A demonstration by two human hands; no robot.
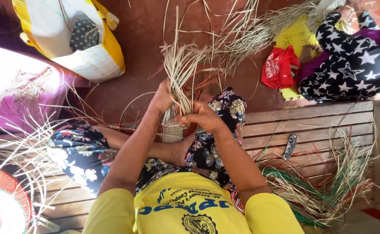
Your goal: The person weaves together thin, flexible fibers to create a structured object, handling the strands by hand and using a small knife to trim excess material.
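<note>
1. Straw-pale reed strips fan loose over the wooden bench (311, 125) at far left, beside a round red-and-white woven basket (1, 203); they look dry, springy and very light.
2. Left hand (163, 99): I see it closed round the gathered upright strands (181, 65), fingers wrapped, gripping them just above the woven part.
3. Between the knees sits the small woven basket base (172, 130), tight-plaited and tan. I judge it stiff enough to keep its shape, yet light and easy to crush, so I would take hold at the strand bundle close to the weave, not at the loose tips.
4. Right hand (200, 116): mostly closed, fingertips pinching strands at the rim, touching the left hand's work.
5. Further right, a folding knife (290, 146) lies on the bench slats, near a heap of green and pale dyed fibres (324, 186).
6. Another person's star-patterned sleeve (354, 56) is at upper right, well apart.
</note>
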